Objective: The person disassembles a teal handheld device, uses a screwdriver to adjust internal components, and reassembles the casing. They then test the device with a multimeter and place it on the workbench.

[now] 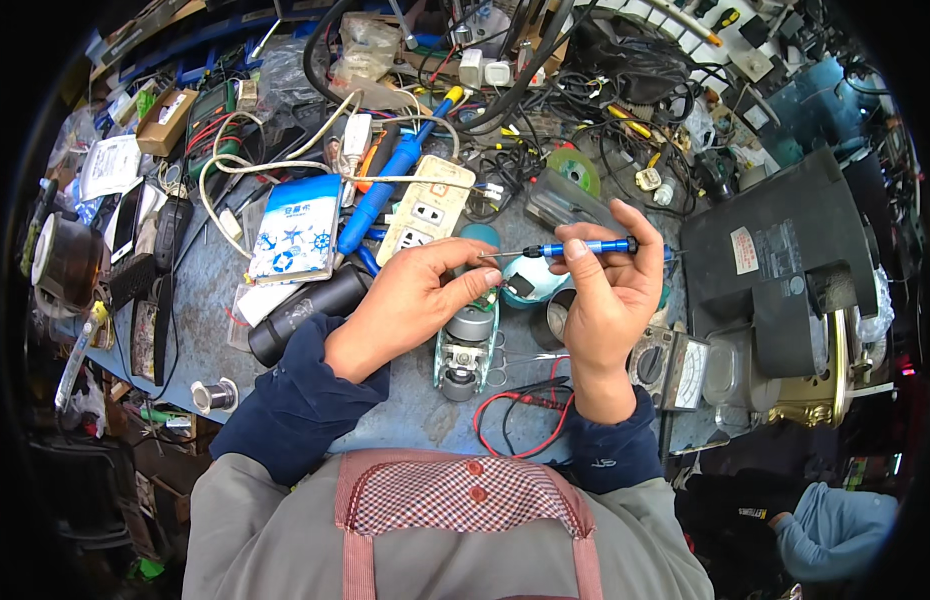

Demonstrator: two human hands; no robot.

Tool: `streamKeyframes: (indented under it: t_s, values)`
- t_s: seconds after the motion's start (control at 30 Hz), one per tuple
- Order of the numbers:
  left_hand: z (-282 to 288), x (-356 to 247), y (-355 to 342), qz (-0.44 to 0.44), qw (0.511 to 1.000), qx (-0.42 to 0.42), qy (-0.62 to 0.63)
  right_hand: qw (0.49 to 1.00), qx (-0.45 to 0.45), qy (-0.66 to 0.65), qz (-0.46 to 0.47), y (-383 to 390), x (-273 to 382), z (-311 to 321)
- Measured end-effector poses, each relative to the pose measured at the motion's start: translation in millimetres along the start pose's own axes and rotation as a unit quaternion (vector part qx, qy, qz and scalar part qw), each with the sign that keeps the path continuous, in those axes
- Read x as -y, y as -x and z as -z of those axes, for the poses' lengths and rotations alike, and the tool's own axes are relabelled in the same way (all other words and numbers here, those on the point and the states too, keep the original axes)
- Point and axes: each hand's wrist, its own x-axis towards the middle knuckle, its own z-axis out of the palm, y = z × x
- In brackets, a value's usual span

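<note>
In my right hand [613,300] is a slim blue screwdriver [595,247], lying level with its thin shaft pointing left. The fingers and thumb of my left hand [410,300] are pinched around the shaft's tip; whether a small part sits between them is too small to tell. Below them an opened device [469,345] lies on the bench, with a metal motor-like cylinder and a bit of green board in a pale green shell. A rounded teal part [530,280] rests behind, between my hands.
An analog multimeter [675,365] and a black housing [785,265] stand right, red and black leads [525,398] in front. Leftward are a black cylinder [307,312], a blue-white notebook [297,225] and a solder spool [215,395]. A power strip [425,210] lies behind. Another person's sleeve [835,530] shows lower right.
</note>
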Motion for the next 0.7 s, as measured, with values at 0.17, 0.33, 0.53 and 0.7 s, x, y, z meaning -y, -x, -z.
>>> streamKeyframes:
  t_s: [0.17, 0.33, 0.53, 0.7]
  values:
    - [-2, 0, 0, 0.005, 1.000, -0.010, -0.008, 1.000, -0.001, -0.013, -0.019, 1, 3, 0]
    - [-3, 8, -1, -0.040, 0.999, -0.024, -0.024, 0.999, 0.002, -0.018, -0.036, 1, -1, 0]
    - [-3, 10, -2, -0.063, 0.997, -0.033, -0.034, 0.998, -0.050, -0.028, -0.017, -1, 6, 2]
    - [-5, 10, -3, -0.056, 0.997, -0.032, -0.043, 0.998, -0.043, -0.041, -0.030, 1, 6, 5]
